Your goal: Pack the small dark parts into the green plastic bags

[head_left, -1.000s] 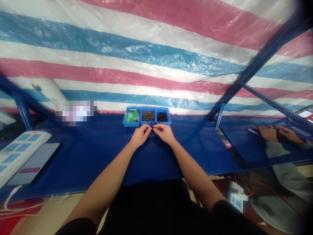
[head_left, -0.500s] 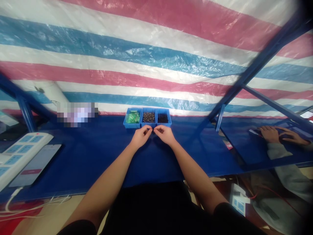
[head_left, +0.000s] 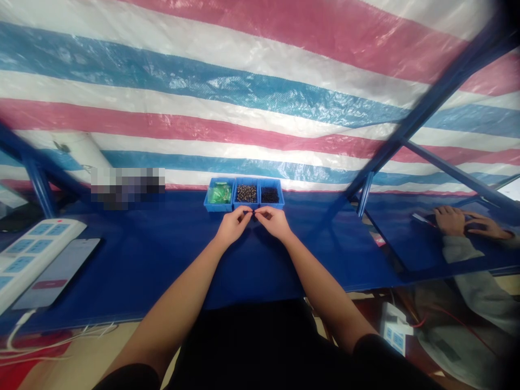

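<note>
While left grip (head_left: 233, 226) and right grip (head_left: 274, 223) pinch together, blue cloth (head_left: 142, 260) meets striped tarpaulin (head_left: 260, 108).

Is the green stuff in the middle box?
No, the green pieces lie in the leftmost blue box, and the middle box holds speckled brown beads.

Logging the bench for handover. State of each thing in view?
Left hand: raised, fingertips pinching a tiny dark item
Right hand: raised, fingertips pinching the same item
Left blue tray: holds green pieces
Middle blue tray: full of brown speckled beads
Right blue tray: full of dark beads
Phone: flat on blue mat, screen lit
Power strip: flat, cable attached
Co-worker's hands: resting on a dark item at the next bench
</note>
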`<action>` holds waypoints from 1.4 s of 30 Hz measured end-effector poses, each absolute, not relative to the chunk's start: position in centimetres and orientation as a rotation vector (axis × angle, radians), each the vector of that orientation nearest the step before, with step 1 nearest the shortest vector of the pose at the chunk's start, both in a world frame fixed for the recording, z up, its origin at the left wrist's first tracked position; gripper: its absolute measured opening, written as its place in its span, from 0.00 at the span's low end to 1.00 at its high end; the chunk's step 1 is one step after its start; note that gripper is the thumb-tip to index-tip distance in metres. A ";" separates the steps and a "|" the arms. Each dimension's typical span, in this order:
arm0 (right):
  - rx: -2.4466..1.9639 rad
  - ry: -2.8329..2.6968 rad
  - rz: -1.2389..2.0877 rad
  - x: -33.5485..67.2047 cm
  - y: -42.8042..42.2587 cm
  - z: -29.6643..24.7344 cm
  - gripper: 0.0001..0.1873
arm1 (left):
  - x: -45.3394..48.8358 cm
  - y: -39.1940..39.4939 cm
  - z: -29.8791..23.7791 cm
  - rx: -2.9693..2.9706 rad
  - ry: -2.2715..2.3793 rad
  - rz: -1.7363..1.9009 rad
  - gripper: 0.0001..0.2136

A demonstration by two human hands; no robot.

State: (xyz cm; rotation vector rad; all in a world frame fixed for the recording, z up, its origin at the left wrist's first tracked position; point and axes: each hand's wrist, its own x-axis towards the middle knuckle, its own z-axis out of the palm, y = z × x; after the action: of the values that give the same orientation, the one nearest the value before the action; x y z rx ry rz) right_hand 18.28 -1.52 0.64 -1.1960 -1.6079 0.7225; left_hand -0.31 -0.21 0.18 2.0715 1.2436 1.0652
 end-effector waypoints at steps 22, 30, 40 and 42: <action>-1.160 -1.533 0.810 18.1 -1.4 0.2 0.13 | -0.2 0.1 0.0 2.078 1.243 1.059 0.14; -1.170 -1.505 0.793 18.2 -1.4 0.2 0.12 | -0.2 -0.2 0.1 2.051 1.224 1.084 0.13; -1.177 -1.526 0.820 18.0 -1.6 0.6 0.12 | -0.2 0.0 0.1 2.062 1.253 1.064 0.13; -1.184 -1.538 0.799 18.0 -1.7 0.7 0.11 | -0.2 -0.1 0.2 2.055 1.252 1.050 0.13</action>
State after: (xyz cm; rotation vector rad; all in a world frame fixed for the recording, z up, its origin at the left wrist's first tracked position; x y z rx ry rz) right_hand 17.95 -1.66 0.66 -1.1840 -1.5378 0.7990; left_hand -0.15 -0.07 0.21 2.0553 1.2523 1.0495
